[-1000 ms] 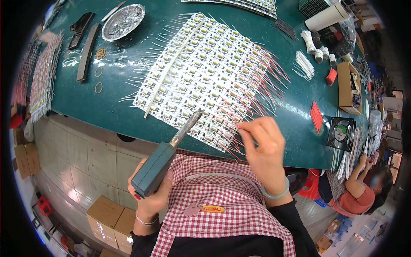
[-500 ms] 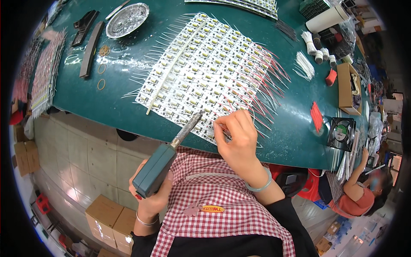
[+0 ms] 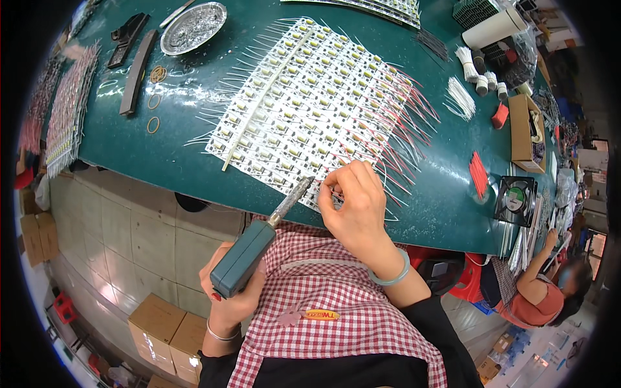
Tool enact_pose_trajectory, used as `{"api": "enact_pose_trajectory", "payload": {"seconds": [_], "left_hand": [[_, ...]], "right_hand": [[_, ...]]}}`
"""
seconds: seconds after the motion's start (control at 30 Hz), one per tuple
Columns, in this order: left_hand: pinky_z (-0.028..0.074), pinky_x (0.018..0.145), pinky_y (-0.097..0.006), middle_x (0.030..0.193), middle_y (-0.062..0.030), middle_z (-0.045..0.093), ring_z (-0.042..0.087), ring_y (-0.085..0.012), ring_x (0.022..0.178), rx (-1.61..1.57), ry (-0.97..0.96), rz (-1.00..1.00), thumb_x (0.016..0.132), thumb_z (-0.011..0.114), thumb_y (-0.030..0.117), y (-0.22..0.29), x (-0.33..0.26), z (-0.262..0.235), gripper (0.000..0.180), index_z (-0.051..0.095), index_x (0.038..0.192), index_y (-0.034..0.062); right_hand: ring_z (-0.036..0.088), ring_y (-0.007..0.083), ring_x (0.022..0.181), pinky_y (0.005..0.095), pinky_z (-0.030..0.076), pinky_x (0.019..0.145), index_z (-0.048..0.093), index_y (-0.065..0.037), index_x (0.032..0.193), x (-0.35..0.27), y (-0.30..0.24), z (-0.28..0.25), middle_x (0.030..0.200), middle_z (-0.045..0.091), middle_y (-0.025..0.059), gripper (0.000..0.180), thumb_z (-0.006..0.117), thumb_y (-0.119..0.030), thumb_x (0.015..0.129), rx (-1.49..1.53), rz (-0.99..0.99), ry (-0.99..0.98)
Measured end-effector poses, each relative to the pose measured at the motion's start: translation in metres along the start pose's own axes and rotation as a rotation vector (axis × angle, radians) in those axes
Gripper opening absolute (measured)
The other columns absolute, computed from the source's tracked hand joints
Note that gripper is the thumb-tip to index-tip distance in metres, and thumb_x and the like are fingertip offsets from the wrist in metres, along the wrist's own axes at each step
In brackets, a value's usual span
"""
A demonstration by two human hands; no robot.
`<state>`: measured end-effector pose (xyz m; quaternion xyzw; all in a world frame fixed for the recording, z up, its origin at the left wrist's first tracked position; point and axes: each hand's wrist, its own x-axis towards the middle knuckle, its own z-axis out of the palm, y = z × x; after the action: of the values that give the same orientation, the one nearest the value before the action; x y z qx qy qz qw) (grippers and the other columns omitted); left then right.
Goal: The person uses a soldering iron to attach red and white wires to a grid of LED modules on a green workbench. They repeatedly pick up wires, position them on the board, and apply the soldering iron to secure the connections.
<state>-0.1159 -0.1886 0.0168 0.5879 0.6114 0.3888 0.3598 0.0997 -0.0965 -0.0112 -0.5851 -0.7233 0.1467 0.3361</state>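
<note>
My left hand (image 3: 234, 284) is wrapped round the dark green body of a soldering gun (image 3: 244, 253). Its long, crusted metal tip points up and right, over the near edge of a white circuit board panel (image 3: 284, 123). Rows of small yellowish parts cover that panel, with white wires fringing its left side and red and white wires its right. Over the near right corner my right hand (image 3: 356, 200) is closed in a pinch, thumb against fingertips, close to the soldering tip. What the pinch holds is too small to make out. A thin pale strip (image 3: 265, 97) lies across the panel's left part.
On the green table (image 3: 174, 149) lie a metal dish (image 3: 193, 29) of scraps, rubber bands (image 3: 153, 125), red wires (image 3: 478, 176) and white wires (image 3: 460, 99). A small fan (image 3: 515, 199) and cardboard box (image 3: 527, 134) stand right. Another person (image 3: 540, 294) works at the far right.
The soldering gun has shifted slightly right and its tip sits a little lower on the panel. My right hand has moved slightly up and left, still pinched.
</note>
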Motion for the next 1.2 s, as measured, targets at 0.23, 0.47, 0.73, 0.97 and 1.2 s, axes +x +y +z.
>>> {"api": "enact_pose_trajectory", "payload": {"seconds": [0.23,0.47,0.73,0.97,1.2], "left_hand": [[0.050,0.061,-0.028,0.085,-0.0130,0.066,0.064,-0.0208,0.068,-0.025,-0.001,-0.012,0.069,0.071,-0.006,0.002,0.003,0.003,0.019,0.066,0.087,-0.0051],[0.049,0.059,-0.027,0.081,-0.0119,0.064,0.062,-0.0182,0.066,-0.001,-0.020,-0.024,0.070,0.071,-0.004,0.002,0.005,0.002,0.017,0.066,0.087,-0.0060],[0.053,0.066,-0.029,0.090,-0.0146,0.069,0.067,-0.0186,0.074,-0.221,0.153,-0.227,0.072,0.073,-0.002,-0.012,-0.013,0.002,0.029,0.068,0.100,-0.0078],[0.052,0.064,-0.028,0.089,-0.0140,0.067,0.065,-0.0184,0.073,-0.141,0.102,-0.116,0.071,0.073,-0.003,-0.005,-0.005,0.003,0.026,0.067,0.096,-0.0077],[0.050,0.062,-0.028,0.085,-0.0129,0.065,0.064,-0.0196,0.070,-0.106,0.065,-0.067,0.069,0.071,-0.005,0.002,-0.001,0.007,0.020,0.067,0.089,-0.0057]], "right_hand": [[0.052,0.0283,0.076,0.0401,0.039,0.066,0.056,-0.005,0.077,0.003,-0.001,-0.002,0.079,0.050,0.0095,0.015,0.068,0.000,0.071,-0.013,0.021,-0.040],[0.052,0.0291,0.076,0.0408,0.041,0.067,0.056,-0.005,0.077,0.004,-0.001,-0.002,0.079,0.051,0.0100,0.015,0.068,0.000,0.070,-0.018,0.041,-0.056],[0.053,0.0292,0.076,0.0408,0.041,0.066,0.056,-0.004,0.077,0.005,-0.003,-0.003,0.079,0.052,0.0104,0.015,0.068,0.000,0.070,-0.032,0.039,-0.060],[0.053,0.0293,0.076,0.0409,0.041,0.067,0.056,-0.004,0.077,0.005,-0.002,-0.003,0.079,0.052,0.0105,0.014,0.068,0.000,0.070,-0.003,0.050,-0.061],[0.052,0.0294,0.076,0.0411,0.041,0.067,0.055,-0.005,0.076,0.005,-0.001,-0.002,0.079,0.051,0.0107,0.015,0.067,0.000,0.069,0.003,0.051,-0.059]]}}
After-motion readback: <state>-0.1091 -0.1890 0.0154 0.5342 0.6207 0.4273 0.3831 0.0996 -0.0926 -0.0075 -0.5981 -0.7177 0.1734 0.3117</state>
